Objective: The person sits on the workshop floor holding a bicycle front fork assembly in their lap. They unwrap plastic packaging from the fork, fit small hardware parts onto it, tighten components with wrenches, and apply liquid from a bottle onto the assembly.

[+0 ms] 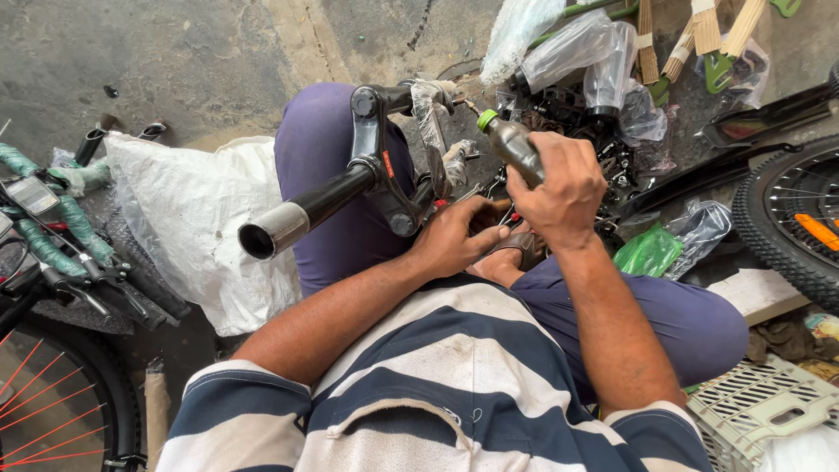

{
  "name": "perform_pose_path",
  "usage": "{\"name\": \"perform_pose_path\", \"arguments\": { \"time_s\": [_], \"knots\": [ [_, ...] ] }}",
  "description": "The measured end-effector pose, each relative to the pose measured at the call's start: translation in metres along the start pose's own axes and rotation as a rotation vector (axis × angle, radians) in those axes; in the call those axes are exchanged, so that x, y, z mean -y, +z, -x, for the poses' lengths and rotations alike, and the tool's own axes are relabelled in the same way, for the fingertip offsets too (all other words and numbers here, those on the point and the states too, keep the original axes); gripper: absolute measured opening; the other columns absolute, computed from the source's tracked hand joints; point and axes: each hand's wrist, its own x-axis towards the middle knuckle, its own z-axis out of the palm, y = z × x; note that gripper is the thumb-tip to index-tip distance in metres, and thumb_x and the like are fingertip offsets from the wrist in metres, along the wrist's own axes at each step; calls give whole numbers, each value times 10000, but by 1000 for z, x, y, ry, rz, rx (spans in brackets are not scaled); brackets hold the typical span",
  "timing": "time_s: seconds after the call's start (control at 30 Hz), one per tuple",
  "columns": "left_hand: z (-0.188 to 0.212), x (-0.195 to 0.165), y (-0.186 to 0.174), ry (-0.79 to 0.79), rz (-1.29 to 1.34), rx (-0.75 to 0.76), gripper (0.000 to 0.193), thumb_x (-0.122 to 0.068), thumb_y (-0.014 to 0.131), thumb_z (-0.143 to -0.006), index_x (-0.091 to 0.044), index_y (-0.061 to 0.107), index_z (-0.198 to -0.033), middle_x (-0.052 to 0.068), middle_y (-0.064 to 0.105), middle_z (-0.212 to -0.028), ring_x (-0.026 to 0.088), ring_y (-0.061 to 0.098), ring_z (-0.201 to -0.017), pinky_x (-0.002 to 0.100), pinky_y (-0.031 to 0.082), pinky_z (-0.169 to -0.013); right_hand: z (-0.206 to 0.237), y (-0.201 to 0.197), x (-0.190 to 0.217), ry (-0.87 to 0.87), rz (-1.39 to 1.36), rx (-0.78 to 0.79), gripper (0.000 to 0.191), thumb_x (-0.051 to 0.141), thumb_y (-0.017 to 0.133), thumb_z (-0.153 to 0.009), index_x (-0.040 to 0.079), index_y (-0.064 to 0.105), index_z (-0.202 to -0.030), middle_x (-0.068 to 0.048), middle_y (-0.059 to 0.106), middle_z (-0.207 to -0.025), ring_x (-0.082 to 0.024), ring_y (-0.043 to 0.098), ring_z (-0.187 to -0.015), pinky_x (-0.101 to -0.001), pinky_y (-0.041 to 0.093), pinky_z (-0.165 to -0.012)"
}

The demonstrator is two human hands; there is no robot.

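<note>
Far left: a spoked bicycle wheel with red and orange spokes (48,398) and green-wrapped handlebar parts (52,223) lie on the concrete floor (201,61). Beside them a white woven plastic sack (197,223) sits slumped against the person's knee.

Centre: a black bicycle fork with a bare silver steerer tube end (350,188) rests across the person's lap, tube mouth pointing toward the camera's left. Lying on the thigh, it appears propped so that the crown stays put while both hands work just past it.

Left hand (454,240): fingers curled and pressed down on something dark below the fork crown; the part itself is hidden under the palm, so what it pinches I cannot tell.

Right hand (559,188): wrapped tight around a small dark plastic bottle with a green cap (511,144), tilted with the cap end up and to the left, directly above the left hand.

Right: plastic-wrapped bicycle parts (594,65), a crumpled green plastic bag (648,253), a black knobby tyre with an orange reflector (791,223), and a pale slotted plastic crate (760,411) at lower right.
</note>
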Motion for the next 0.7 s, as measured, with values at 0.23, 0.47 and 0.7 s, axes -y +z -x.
{"name": "perform_pose_path", "arguments": {
  "time_s": [0.23, 0.47, 0.7],
  "knots": [
    [-3, 4, 0, -44, -29, -27, 445, -357, 746, -898, -1, 672, -1153, 140, 752, -1017, 213, 747, -908, 364, 581, -815, -6, 4, 3, -57, 75, 5, 427, 158, 854, -792, 44, 691, -1170, -116, 693, -1114, -323, 659, -1007, -446, 554, -904],
    [-3, 5, -1, -30, 11, -10, 435, -360, 719, -921, -12, 669, -1176, 128, 763, -1038, 208, 757, -950, 358, 581, -849, -6, 11, 6, -91, 101, -3, 434, 153, 849, -786, 32, 690, -1172, -115, 687, -1131, -312, 658, -1014, -440, 555, -897],
    [-6, 8, 1, -116, 28, -21, 491, -418, 698, -920, -14, 662, -1199, 143, 766, -1051, 212, 756, -974, 360, 584, -867, 2, 11, 1, -24, 98, -9, 441, 154, 860, -814, 40, 666, -1194, -123, 690, -1141, -325, 655, -1019, -447, 554, -899]
  ]
}}
